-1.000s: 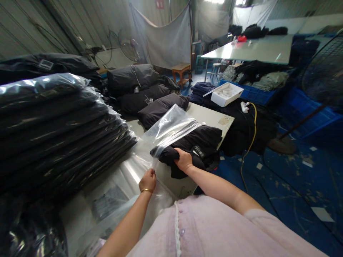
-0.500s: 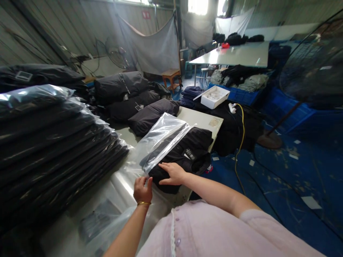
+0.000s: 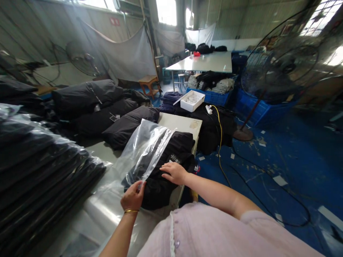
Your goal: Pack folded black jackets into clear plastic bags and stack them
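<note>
A folded black garment (image 3: 158, 191) lies on the pale table, its left part inside a clear plastic bag (image 3: 146, 137). My left hand (image 3: 132, 196) pinches the near corner of the bag's open edge between thumb and fingers. Flat on top of the garment rests my right hand (image 3: 173, 172), fingers stretched out and holding nothing. A printed label shows on the garment just beyond that hand. More clear plastic is spread on the table under and around my left hand.
A tall stack of bagged dark garments (image 3: 45, 178) rises at the left. Dark bundles (image 3: 131, 123) lie behind the bag. Beyond the table's right edge are a white box (image 3: 193, 101), a yellow cord (image 3: 220, 139) and a standing fan (image 3: 281, 67).
My left hand has closed on the bag's edge, and the bag now covers more of the garment. My right hand stays flat on the garment. The view has swung right.
</note>
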Demonstrator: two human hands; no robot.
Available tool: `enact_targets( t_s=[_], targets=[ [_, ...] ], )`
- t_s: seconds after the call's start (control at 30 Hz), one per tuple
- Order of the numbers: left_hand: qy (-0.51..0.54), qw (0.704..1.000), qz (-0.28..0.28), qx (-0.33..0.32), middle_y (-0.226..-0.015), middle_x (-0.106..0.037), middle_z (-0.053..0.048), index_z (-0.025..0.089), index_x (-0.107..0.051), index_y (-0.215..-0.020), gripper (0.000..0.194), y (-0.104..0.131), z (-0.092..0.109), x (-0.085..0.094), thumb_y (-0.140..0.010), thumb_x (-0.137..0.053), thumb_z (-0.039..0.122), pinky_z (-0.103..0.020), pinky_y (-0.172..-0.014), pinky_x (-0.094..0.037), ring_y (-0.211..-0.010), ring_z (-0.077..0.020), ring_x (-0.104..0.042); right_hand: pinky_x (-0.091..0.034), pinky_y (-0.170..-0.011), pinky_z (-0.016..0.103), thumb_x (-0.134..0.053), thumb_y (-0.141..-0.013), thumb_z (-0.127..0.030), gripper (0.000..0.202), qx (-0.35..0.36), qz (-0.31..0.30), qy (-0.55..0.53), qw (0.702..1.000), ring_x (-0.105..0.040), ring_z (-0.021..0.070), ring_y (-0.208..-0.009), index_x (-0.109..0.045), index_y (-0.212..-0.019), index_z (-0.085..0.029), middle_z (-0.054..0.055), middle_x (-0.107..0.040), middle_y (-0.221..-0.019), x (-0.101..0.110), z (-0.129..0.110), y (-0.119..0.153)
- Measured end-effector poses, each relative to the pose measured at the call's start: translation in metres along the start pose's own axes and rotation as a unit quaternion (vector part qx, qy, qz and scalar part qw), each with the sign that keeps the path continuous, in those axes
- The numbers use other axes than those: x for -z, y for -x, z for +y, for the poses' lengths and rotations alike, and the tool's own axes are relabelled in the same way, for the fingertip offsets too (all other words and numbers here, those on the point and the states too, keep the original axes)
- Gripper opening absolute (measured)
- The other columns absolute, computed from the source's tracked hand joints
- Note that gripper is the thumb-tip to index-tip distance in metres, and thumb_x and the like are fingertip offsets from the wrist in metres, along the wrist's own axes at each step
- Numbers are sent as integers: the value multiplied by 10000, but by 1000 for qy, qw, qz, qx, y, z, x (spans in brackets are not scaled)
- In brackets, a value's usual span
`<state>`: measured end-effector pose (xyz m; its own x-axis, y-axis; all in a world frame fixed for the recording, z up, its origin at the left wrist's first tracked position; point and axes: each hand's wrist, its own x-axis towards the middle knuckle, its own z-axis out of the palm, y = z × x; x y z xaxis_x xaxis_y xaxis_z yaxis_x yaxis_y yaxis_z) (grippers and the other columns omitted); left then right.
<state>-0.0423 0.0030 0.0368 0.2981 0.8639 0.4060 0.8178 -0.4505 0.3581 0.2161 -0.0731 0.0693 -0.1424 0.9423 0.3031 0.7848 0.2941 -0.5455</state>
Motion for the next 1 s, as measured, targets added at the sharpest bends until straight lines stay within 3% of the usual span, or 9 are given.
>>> enact_targets(
  t_s=[0.13, 0.33, 0.53, 0.6, 0.67, 0.73, 0.87, 1.0],
  targets=[
    [-69, 995, 49, -44, -868, -690, -48, 236, -721, -1008, 362, -9, 4, 8, -867, -559, 527, -280, -652, -401, -755, -200, -626, -417, -1042, 356, -525, -941, -365, 360, -79, 38, 34, 996, -558, 206, -1206, -639, -1237, -195, 82, -651, -1257, 24, 36, 1],
    [-131, 988, 7, -82, -907, -669, -68, 217, -712, -1055, 380, -26, 16, 12, -845, -580, 505, -318, -679, -413, -777, -229, -604, -372, -1084, 409, -498, -940, -321, 371, -109, 40, 96, 989, -468, 228, -1304, -624, -1265, -194, 102, -593, -1339, 55, 95, -16],
    [-87, 993, -76, -29, -860, -680, -56, 261, -724, -965, 294, -34, 31, 10, -913, -462, 383, -318, -773, -457, -834, -219, -611, -246, -1149, 451, -486, -940, -324, 458, -73, -56, 150, 984, -281, 256, -1431, -528, -1371, -174, 109, -447, -1483, 69, 143, -61],
    [-46, 995, -86, -38, -901, -691, -51, 275, -719, -1003, 313, -33, 39, 11, -932, -433, 382, -304, -832, -466, -894, -205, -623, -294, -1122, 419, -519, -926, -367, 479, -94, -134, 149, 975, -343, 261, -1401, -526, -1372, -193, 99, -446, -1486, 69, 155, -74],
    [-16, 994, -92, -58, -941, -697, -50, 282, -711, -1046, 299, -30, 46, 12, -927, -454, 379, -300, -867, -471, -938, -199, -629, -385, -1043, 366, -505, -932, -409, 417, -104, -202, 140, 964, -482, 249, -1294, -601, -1287, -212, 87, -543, -1401, 70, 166, -85],
    [-16, 995, -79, -59, -948, -694, -53, 282, -703, -1062, 277, -24, 50, 13, -913, -488, 372, -313, -872, -475, -936, -206, -631, -442, -945, 342, -448, -954, -431, 370, -112, -197, 150, 962, -585, 242, -1148, -668, -1156, -213, 87, -646, -1248, 72, 174, -95],
    [-110, 992, 25, 50, -984, -661, -97, 237, -665, -1063, 281, -2, 51, 16, -860, -562, 401, -388, -898, -456, -960, -264, -600, -429, -886, 331, -483, -933, -341, 277, -140, -68, 217, 964, -590, 242, -1053, -645, -1096, -186, 126, -659, -1126, 83, 193, -119],
    [-172, 955, 97, 221, -930, -623, -107, 197, -606, -970, 376, 21, 49, 18, -764, -634, 510, -403, -867, -465, -933, -288, -582, -414, -902, 319, -551, -877, -248, 276, -106, -73, 226, 966, -575, 242, -1075, -632, -1133, -181, 128, -652, -1137, 91, 220, -149]
  ],
)
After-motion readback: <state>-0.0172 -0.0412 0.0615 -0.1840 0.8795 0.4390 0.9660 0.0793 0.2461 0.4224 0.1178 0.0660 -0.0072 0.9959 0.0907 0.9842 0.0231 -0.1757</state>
